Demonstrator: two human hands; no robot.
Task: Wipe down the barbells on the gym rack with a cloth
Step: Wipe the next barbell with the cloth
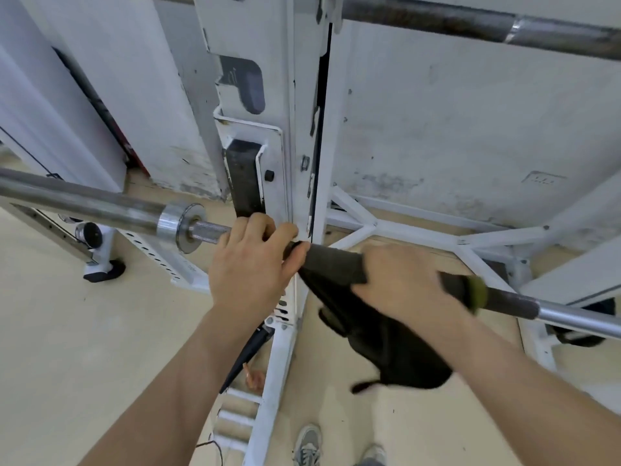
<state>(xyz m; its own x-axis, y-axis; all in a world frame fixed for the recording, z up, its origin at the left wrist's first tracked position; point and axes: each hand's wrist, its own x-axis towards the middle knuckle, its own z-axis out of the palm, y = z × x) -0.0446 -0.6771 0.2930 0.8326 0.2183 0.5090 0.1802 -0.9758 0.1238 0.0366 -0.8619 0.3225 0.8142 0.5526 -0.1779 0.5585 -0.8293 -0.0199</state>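
Both hands on the lower barbell (510, 302) at the white rack upright (302, 129).
Left hand (250, 260) grips the bar beside the upright; right hand (400, 280) clamps the dark cloth (379, 334) around it, bare shaft running free rightward.

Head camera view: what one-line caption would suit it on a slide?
Left hand steadies a barbell on the white rack while the right hand wraps a dark cloth around it.

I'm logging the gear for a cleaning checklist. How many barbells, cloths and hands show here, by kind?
Steel barbells: 2, the lower barbell under the hands and the upper barbell higher on the white rack
Dark cloths: 1, the dark cloth wrapped on the lower bar
Bare hands: 2, left hand, right hand
Total: 5
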